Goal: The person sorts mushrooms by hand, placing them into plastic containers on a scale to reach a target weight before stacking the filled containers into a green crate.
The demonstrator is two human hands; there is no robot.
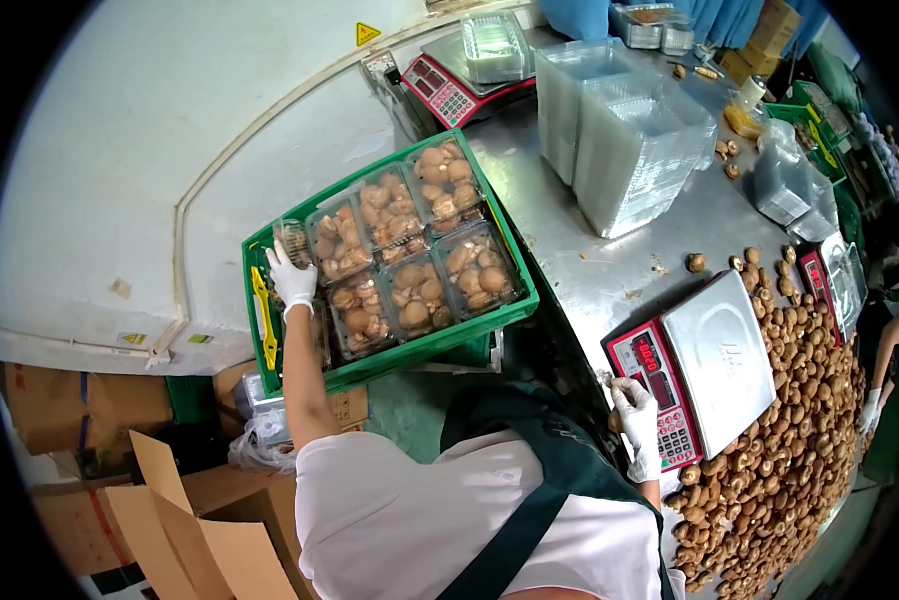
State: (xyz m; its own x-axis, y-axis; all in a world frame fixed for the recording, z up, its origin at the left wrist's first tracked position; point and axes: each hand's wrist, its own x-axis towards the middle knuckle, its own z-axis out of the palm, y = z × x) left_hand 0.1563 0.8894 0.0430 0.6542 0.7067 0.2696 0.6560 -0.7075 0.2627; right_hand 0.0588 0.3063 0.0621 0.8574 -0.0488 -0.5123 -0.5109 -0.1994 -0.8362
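Observation:
My left hand [291, 276], in a white glove, reaches into the left end of a green crate [424, 345]. Its fingers rest on a clear plastic box [291, 240] standing at the crate's left side. Several clear boxes of brown mushrooms [393, 208] lie in rows to the right of this hand. My right hand [636, 420], also gloved, is at the metal table's edge beside the keypad of a red scale [714, 365]. Its fingers are bent together; what they hold, if anything, is too small to make out.
Loose mushrooms [779, 450] cover the table's right side. Tall stacks of clear trays [629, 150] stand behind the scale, and another scale [439, 90] sits at the back. An open cardboard box [184, 520] is at lower left. A co-worker's gloved hand [869, 412] is at far right.

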